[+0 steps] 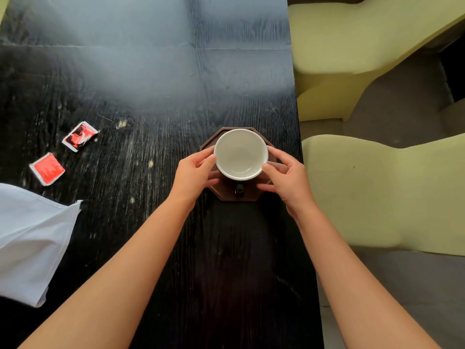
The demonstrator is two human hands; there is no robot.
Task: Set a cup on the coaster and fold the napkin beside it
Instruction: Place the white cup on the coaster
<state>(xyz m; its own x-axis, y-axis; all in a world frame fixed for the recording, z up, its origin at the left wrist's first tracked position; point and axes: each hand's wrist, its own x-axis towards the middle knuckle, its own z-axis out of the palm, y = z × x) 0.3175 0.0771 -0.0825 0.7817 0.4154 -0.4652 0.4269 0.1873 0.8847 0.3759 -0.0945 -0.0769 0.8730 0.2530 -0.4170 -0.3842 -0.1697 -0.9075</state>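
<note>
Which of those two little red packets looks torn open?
The farther packet, nearer the table's middle: its red face is ripped, showing white and black patches. The nearer packet, close to the white napkin, looks whole.

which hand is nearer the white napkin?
Left. The left hand grips the cup on the side toward the napkin; the right hand grips the cup's far side, nearest the table edge.

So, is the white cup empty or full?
Empty: the cup, upright on the coaster, shows its bare white bottom.
</note>
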